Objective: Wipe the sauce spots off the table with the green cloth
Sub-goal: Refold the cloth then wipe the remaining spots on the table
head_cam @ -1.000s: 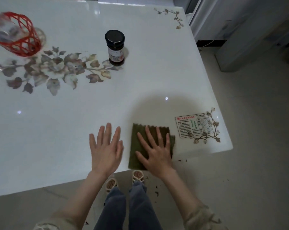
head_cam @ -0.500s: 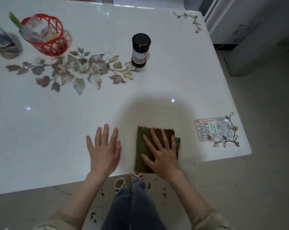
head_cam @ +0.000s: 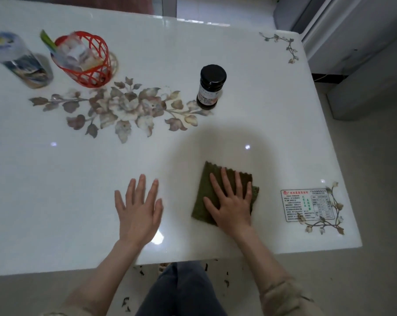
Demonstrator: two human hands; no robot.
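Note:
A folded green cloth point(head_cam: 204, 192) lies flat on the glossy white table point(head_cam: 250, 110), a little in from the near edge. My right hand point(head_cam: 233, 205) presses down on it with straight, spread fingers and covers most of its right half. To the left of the cloth, my left hand point(head_cam: 139, 208) rests palm down on the bare tabletop, fingers spread, holding nothing. I can make out no sauce spots on the table around the cloth.
A dark jar point(head_cam: 211, 86) with a black lid stands beyond the cloth. At the far left are a red wire basket point(head_cam: 85, 60) with packets and a printed canister point(head_cam: 19, 59). A label sticker point(head_cam: 307, 205) sits near the right corner. The table's near edge is close to my wrists.
The camera view has shifted, so the table's far left side and more of the near edge show. The cloth and both hands now sit farther in from the near edge.

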